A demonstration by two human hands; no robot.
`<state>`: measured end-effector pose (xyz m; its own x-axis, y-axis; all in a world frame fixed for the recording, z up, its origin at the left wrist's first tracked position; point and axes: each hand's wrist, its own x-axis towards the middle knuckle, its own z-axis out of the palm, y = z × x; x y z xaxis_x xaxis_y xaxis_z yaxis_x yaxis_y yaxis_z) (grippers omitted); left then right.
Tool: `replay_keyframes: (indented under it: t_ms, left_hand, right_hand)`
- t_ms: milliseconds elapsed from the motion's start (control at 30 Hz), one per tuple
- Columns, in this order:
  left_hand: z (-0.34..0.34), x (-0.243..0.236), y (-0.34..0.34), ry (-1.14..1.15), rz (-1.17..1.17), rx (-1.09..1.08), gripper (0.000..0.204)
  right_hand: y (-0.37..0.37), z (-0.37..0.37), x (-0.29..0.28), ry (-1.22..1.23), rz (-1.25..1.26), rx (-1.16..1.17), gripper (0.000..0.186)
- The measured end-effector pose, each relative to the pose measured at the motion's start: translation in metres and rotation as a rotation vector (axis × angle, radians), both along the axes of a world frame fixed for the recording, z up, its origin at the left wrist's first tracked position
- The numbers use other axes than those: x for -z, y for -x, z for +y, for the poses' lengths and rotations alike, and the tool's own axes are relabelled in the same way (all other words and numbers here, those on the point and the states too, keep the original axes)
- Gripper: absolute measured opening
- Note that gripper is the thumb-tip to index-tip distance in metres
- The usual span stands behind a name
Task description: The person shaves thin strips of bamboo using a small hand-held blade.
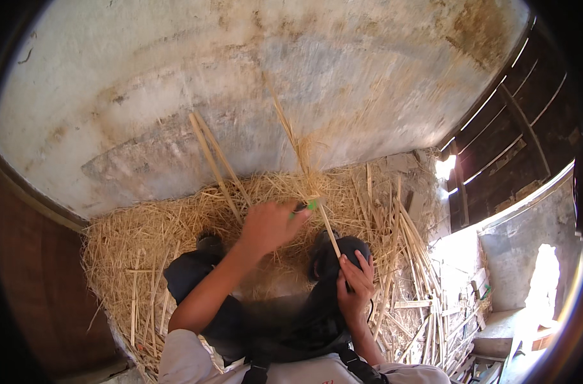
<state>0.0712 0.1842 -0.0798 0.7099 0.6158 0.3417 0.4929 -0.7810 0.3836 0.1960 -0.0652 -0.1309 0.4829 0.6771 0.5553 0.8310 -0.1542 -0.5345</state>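
My left hand [270,225] reaches forward, closed around a small green-and-black tool [311,205]. Motion blurs the hand, and the tool's blade or working end cannot be made out. The tool lies against a pale bamboo-like strip [330,229]. My right hand [357,281] grips the strip's near end beside my right knee. From there the strip slants away toward the wall. Beyond the tool, fine curled shavings [309,157] bunch along it, and its far part looks split and thin.
Straw-like shavings [138,233] cover the floor around my feet. Two pale strips [216,157] lean on the stained wall [240,77] ahead. More long strips [426,269] lie heaped to my right. A dark slatted panel [509,128] stands at the far right, near bright light.
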Motion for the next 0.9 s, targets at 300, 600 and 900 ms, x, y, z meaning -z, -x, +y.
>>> replay_keyframes:
  t_ms: [300, 600, 900]
  left_hand:
    - [-0.021, 0.002, 0.003, 0.172, 0.010, 0.373, 0.052]
    - [0.025, -0.003, 0.001, 0.039, -0.018, 0.059, 0.054]
    - [-0.001, 0.007, -0.003, 0.155, 0.017, 0.156, 0.054]
  right_hand:
    - [-0.001, 0.000, 0.001, -0.020, 0.023, 0.022, 0.043]
    - [0.001, 0.000, 0.003, -0.016, 0.013, 0.014, 0.044]
    - [0.001, 0.002, -0.006, -0.018, 0.085, 0.002, 0.039]
